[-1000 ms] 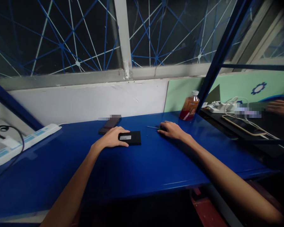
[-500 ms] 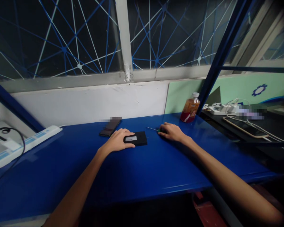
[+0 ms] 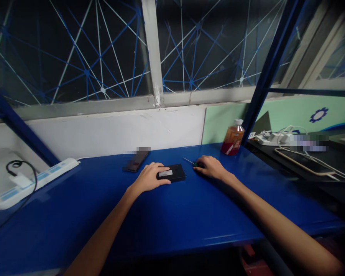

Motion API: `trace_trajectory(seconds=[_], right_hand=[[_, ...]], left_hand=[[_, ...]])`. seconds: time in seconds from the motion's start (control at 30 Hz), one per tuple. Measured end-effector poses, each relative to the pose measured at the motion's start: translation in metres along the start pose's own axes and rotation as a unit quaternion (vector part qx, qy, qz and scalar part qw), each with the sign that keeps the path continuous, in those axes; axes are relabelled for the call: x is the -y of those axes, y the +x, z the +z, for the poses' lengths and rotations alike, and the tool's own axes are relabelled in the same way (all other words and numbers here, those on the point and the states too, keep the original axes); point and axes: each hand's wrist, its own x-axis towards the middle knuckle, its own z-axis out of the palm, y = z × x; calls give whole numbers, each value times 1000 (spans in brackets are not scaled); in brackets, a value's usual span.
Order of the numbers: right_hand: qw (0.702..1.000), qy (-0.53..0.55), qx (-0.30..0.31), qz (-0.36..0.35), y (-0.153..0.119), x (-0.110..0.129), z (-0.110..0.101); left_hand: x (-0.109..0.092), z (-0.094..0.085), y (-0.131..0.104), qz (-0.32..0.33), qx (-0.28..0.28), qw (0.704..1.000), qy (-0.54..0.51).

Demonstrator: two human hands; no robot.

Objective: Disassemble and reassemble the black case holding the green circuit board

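Note:
A flat black box point(image 3: 178, 173) with a pale label lies on the blue table. My left hand point(image 3: 150, 177) grips its left end, with the thumb along the near side and the fingers over the top and far side. Tiny bits, too small to name, show by the box's right end. Closed around the dark and green handle of a screwdriver point(image 3: 189, 161), my right hand point(image 3: 212, 167) rests on the table to the right. The thin metal shaft points left, its tip close to the box's far right corner but apart from it.
A dark phone point(image 3: 136, 160) lies behind my left hand. A bottle of reddish drink point(image 3: 232, 138) stands at the back right. On the left is a white power strip point(image 3: 37, 183) with a plugged-in cable. Another phone point(image 3: 303, 161) charges on the black surface at right.
The view has shifted slightly. My left hand has slid the black box a little to the right, nearer my right hand. Both hands keep their holds.

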Motion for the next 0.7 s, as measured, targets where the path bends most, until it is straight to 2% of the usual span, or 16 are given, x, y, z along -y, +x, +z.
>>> trace_trajectory(seconds=[0.23,0.53,0.63,0.7], right_hand=[[1000,9,-7,4,1,2,1],[1000,18,-9,19,0,3,0],[1000,16,-8,16,-1,5,-1],[1000,16,-9,13,-2,6,-2]], left_hand=[[-1,-10,-3,-22,42,999,0],[-5,-17,2,33,50,995,81],[-5,-11,-4,43,34,994,95],[-4,-4,-12,45,0,994,103]])
